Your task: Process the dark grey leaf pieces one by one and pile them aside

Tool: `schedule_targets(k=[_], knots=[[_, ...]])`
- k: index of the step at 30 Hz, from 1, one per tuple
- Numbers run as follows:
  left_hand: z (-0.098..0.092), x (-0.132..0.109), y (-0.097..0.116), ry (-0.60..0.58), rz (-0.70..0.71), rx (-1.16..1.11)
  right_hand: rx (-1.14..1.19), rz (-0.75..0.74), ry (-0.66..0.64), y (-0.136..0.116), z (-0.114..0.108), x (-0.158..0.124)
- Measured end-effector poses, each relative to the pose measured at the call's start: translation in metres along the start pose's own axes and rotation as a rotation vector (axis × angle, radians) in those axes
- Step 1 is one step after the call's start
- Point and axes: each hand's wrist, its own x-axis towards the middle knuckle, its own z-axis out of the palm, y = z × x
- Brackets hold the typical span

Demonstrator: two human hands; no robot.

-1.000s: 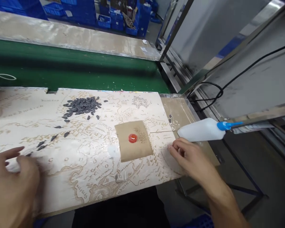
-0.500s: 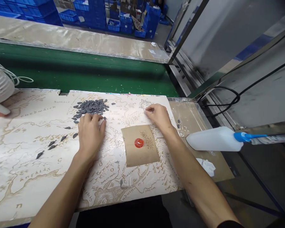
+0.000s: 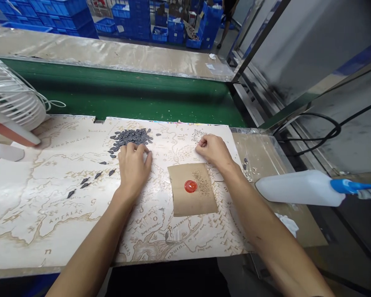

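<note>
A pile of small dark grey leaf-shaped pieces (image 3: 131, 137) lies on a map-printed sheet (image 3: 80, 231). My left hand (image 3: 132, 167) is at the pile's near edge, fingers curled down and thumb close to the index finger; what is under the fingertips is hidden. My right hand (image 3: 215, 150) is closed in a pinch just below a scatter of tiny dark bits (image 3: 198, 135); anything between its fingertips is too small to make out. Between the forearms lies a brown card (image 3: 181, 206) bearing a glossy red blob (image 3: 191, 186) and a patch of tiny specks (image 3: 203, 183).
Several dark pieces (image 3: 85, 180) lie apart on the left. A white fan (image 3: 18, 97) stands at far left. A white bottle with a blue cap (image 3: 299, 187) lies at right, near crumpled tissue (image 3: 287, 225). A green belt (image 3: 136, 97) runs behind; blue crates (image 3: 64, 18) stand beyond.
The view has swung left, so everything sits further right and more of the fan shows. My right fingers have drawn together slightly. A dark piece by my left thumb is now hidden.
</note>
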Motion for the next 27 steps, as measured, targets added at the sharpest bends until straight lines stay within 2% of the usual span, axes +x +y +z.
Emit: schedule_targets(k=[7, 13, 17, 20, 27], knots=[[0.002, 0.003, -0.002, -0.031, 0.013, -0.104, 0.048, -0.048, -0.002, 0.008, -0.002, -0.004], [-0.005, -0.002, 0.011, -0.129, 0.059, -0.275, 0.005, -0.072, -0.025, 0.006, -0.001, 0.003], [-0.015, -0.012, 0.024, -0.213, -0.049, -0.548, -0.033, -0.094, -0.048, 0.006, -0.003, 0.002], [-0.022, -0.023, 0.033, -0.217, -0.109, -0.738, -0.035, -0.104, -0.061, 0.006, -0.005, 0.0], [-0.028, -0.037, 0.045, -0.258, -0.136, -0.835, 0.007, -0.01, -0.066, -0.003, -0.005, 0.009]])
